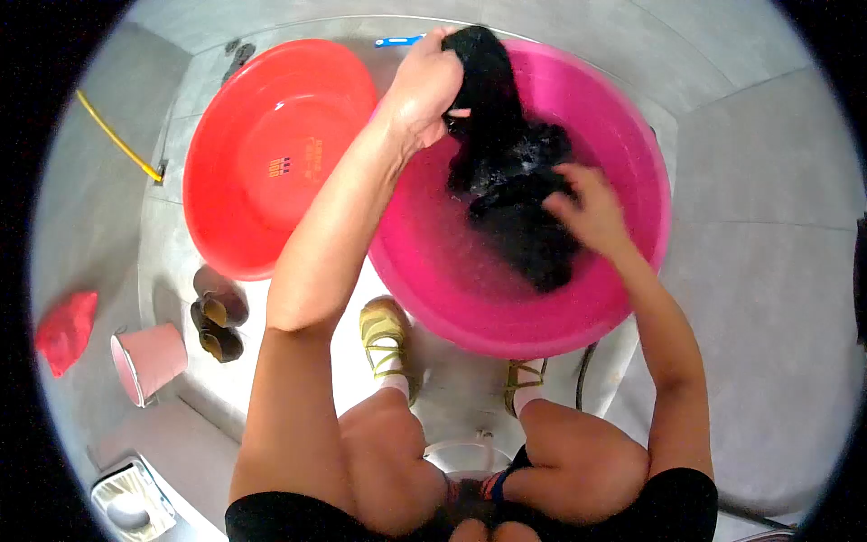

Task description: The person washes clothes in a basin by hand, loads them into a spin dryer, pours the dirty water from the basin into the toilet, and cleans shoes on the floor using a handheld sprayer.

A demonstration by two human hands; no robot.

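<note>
Over the back left rim of the large pink basin [506,339], my left hand [428,86] is closed on one end of a wet black cloth [492,77]. The cloth hangs down from it into murky water, and its lower part lies bunched in the basin. At the right side of the bunched cloth is my right hand [589,208], slightly blurred, with thumb and fingers apart. Its fingertips are at the cloth's edge. Whether they touch it is hard to tell.
A red basin [244,199] stands left of the pink one. Behind them lies a blue-handled object [397,42]. Dark shoes [219,316], a pink bucket [152,361] and a red cloth or bag [68,334] are at the left, below a yellow hose [117,137].
</note>
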